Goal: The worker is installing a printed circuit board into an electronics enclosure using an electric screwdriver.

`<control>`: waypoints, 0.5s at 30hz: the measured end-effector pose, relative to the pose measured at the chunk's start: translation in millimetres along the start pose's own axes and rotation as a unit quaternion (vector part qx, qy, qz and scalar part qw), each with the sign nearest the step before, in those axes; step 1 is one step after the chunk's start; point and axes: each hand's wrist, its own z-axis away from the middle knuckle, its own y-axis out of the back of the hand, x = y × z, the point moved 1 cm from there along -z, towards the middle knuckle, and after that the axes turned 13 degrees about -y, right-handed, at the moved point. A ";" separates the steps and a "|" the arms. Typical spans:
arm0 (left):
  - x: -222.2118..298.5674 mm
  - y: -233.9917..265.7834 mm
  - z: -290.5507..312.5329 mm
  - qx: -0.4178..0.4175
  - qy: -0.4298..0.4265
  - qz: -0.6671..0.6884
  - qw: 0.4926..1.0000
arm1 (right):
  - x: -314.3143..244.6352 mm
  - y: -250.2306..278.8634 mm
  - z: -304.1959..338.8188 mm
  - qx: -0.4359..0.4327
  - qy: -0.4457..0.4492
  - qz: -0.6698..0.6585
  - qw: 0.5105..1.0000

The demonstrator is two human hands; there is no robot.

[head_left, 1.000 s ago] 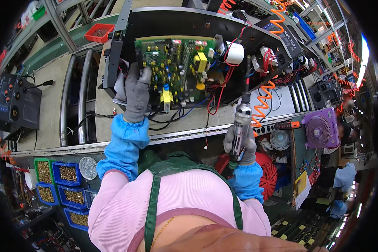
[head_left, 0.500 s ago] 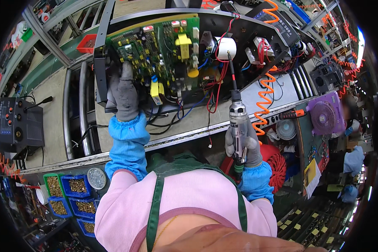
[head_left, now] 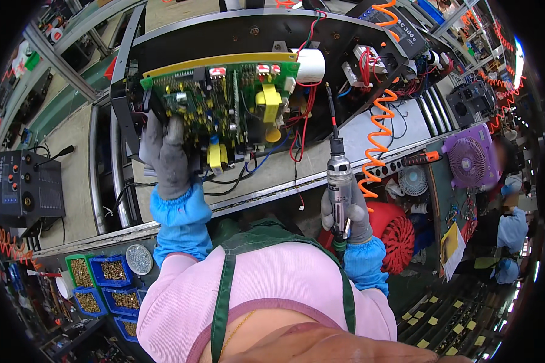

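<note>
My left hand (head_left: 167, 152), in a grey glove, closes on the near left end of a black metal chassis (head_left: 125, 115), beside the lower left corner of a green circuit board (head_left: 191, 91). Some of its fingertips are hidden in there. The board carries yellow transformers and stands in the chassis, with a white cylinder (head_left: 310, 65) and red wires to its right. My right hand (head_left: 348, 212), also gloved, is wrapped around a powered screwdriver (head_left: 340, 175). The screwdriver points away from me; its long bit ends in free air just right of the cylinder, touching nothing.
The chassis rests over a roller conveyor (head_left: 122, 181). An orange coiled hose (head_left: 378, 145) hangs right of the screwdriver. Blue bins (head_left: 110, 270) of brass-coloured fasteners stand lower left. At right are a purple fan (head_left: 468, 158) and a red fan (head_left: 398, 237). A finished-looking black machine (head_left: 29, 187) sits left.
The chassis has tilted and its left end has shifted left; more of its back wall shows above the board. My left hand moved left and nearer. The screwdriver bit came away from the cylinder.
</note>
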 end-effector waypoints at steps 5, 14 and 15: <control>36.6 19.4 16.0 0.074 -0.125 0.058 0.988 | 5.2 13.8 -4.3 -0.033 -0.004 -0.020 0.999; 18.1 8.9 11.2 0.068 -0.186 -0.188 0.962 | -1.5 8.9 -8.1 -0.049 -0.038 0.008 0.998; 5.4 12.1 12.8 0.063 -0.150 -0.211 0.964 | -1.4 7.9 -8.2 -0.043 -0.042 0.012 0.998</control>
